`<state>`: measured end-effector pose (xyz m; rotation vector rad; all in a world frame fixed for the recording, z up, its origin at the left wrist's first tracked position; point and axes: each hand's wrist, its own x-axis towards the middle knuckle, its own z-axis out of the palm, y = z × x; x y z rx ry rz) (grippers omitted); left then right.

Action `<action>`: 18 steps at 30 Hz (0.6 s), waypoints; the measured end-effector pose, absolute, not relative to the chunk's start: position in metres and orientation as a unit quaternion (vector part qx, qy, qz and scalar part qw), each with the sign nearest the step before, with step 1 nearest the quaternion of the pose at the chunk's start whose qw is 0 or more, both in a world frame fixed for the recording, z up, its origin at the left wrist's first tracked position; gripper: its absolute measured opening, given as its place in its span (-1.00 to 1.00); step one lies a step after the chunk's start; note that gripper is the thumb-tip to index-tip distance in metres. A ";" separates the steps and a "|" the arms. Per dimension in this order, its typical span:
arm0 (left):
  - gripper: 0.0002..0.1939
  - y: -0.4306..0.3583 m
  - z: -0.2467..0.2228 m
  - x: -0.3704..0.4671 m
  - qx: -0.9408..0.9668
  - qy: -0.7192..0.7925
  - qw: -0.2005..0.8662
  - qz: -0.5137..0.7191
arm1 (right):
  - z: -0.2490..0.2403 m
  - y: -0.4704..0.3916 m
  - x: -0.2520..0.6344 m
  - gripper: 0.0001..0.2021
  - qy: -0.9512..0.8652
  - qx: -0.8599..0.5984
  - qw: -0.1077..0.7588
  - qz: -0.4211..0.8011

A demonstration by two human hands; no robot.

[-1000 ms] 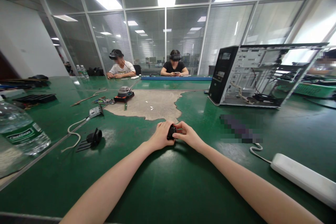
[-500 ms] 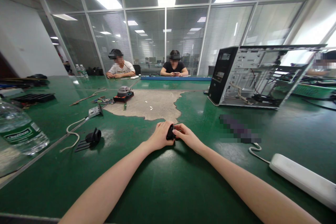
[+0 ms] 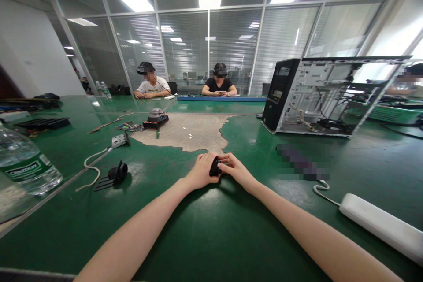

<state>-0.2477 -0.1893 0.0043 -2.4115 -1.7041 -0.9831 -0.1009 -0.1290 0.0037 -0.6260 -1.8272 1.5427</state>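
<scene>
Both hands meet over the green tabletop (image 3: pixel 211 233), around a small black part (image 3: pixel 215 167) whose kind I cannot make out. My left hand (image 3: pixel 202 170) is wrapped round it from the left, with the fingers covering its far side. From the right, the fingertips of my right hand (image 3: pixel 234 169) pinch the edge of the same part. Most of it is hidden by the fingers. Nearest on the left lies a black slotted piece with a round collar (image 3: pixel 117 174). A bare tan patch (image 3: pixel 185 134) shows in the table covering just beyond the hands.
An open computer case (image 3: pixel 287 97) stands at the right. Nearer are a white power strip (image 3: pixel 380 224) and a blurred dark object (image 3: pixel 300 161). At the left are a water bottle (image 3: pixel 26 163) and a metal bracket (image 3: pixel 119 140). A heatsink fan (image 3: pixel 156 118) sits farther back. Two people sit opposite.
The hands stay almost in place on the black part. Only a slight shift of the right fingers shows.
</scene>
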 end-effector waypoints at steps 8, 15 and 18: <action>-0.41 -0.188 0.002 -0.249 -0.774 -0.549 0.025 -0.314 | 0.007 -0.128 -0.096 -0.68 -0.712 -0.175 0.308 0.606; -0.42 -0.188 0.002 -0.249 -0.777 -0.542 0.028 -0.319 | 0.007 -0.130 -0.099 -0.74 -0.697 -0.206 0.319 0.608; -0.43 -0.188 0.003 -0.248 -0.777 -0.543 0.024 -0.317 | 0.006 -0.129 -0.100 -0.71 -0.695 -0.222 0.315 0.607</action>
